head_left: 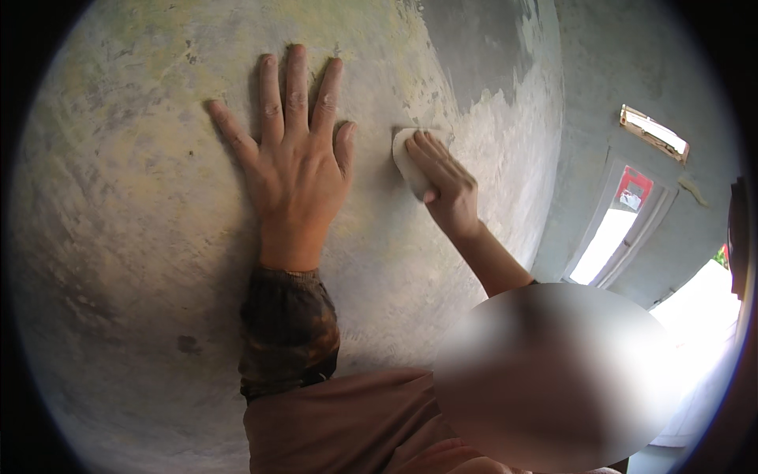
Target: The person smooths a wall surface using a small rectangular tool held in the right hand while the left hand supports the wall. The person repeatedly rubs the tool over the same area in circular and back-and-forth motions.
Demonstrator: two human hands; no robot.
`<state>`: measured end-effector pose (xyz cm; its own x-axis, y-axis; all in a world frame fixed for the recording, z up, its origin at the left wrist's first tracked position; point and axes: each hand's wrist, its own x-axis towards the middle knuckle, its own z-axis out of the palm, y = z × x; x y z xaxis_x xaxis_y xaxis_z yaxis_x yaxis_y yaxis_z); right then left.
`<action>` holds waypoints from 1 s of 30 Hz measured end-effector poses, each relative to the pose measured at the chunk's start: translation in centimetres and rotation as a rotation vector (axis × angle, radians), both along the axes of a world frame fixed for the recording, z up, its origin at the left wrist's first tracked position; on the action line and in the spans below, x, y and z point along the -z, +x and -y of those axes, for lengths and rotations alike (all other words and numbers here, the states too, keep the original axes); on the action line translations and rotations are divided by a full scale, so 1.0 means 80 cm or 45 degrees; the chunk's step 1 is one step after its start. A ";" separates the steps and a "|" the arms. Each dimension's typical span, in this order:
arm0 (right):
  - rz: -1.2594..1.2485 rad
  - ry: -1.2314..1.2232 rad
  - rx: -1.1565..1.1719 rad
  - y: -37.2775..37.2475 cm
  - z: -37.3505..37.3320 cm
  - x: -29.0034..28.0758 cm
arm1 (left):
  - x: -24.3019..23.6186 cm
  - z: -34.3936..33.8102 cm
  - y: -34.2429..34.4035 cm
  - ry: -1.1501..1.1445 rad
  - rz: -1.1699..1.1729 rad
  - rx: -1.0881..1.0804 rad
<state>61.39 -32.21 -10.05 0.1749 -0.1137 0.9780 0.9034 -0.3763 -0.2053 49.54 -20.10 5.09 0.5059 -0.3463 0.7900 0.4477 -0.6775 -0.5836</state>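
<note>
At left, flat against a mottled, pale wall: a left hand, back showing, fingers spread wide and pointing up. Just below, at its wrist, a gathered dark sleeve. Right of that hand, a pale flat piece, held to the wall under the close-set fingers of the right hand. Wrist lower than fingertips there, angled up and leftward, with thumb near the piece's lower edge. Below and rightward, a bare forearm, slanting down into blur. Well beyond, a narrow bright opening.
</note>
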 end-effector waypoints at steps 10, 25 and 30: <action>-0.107 0.011 -0.071 -0.006 -0.001 0.013 | -0.001 0.000 0.002 0.024 -0.005 -0.058; -0.297 0.025 -0.210 -0.023 0.002 0.039 | -0.003 0.001 0.000 -0.041 -0.014 0.101; -0.333 0.146 -0.103 0.008 0.008 0.021 | -0.002 0.001 -0.003 -0.017 -0.017 0.036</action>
